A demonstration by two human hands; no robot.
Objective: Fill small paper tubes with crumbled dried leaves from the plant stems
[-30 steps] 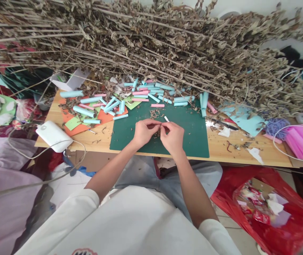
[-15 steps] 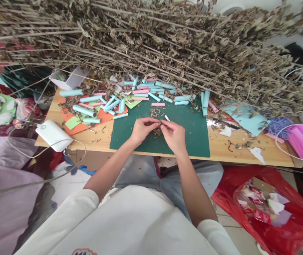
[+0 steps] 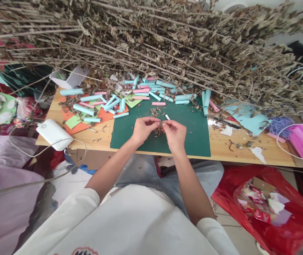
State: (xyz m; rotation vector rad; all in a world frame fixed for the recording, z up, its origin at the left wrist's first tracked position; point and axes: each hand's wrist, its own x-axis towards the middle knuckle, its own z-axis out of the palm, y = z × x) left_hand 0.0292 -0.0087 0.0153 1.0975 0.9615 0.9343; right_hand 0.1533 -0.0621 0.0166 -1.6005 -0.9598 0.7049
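Note:
Over the green cutting mat, my left hand is closed in a pinch, thumb against fingertips; whatever it holds is too small to make out. Facing it with a small gap between, my right hand pinches what look like bits of dried leaf. Crumbled dried leaves lie on the mat beneath and just beyond the fingertips. A small white stick-like piece shows by the right hand's knuckles. Beyond the hands, a pink paper tube lies across the mat's far part.
Bundled dried stalks cover the table's back. Several blue paper tubes and pink ones lie before them, some on orange paper. A white power bank with a cable sits left. At right are a black pen and a red bag.
My fingertips have parted slightly, leaving a small gap where they were together. The right hand has shifted a little to the right; the things on the table look unchanged.

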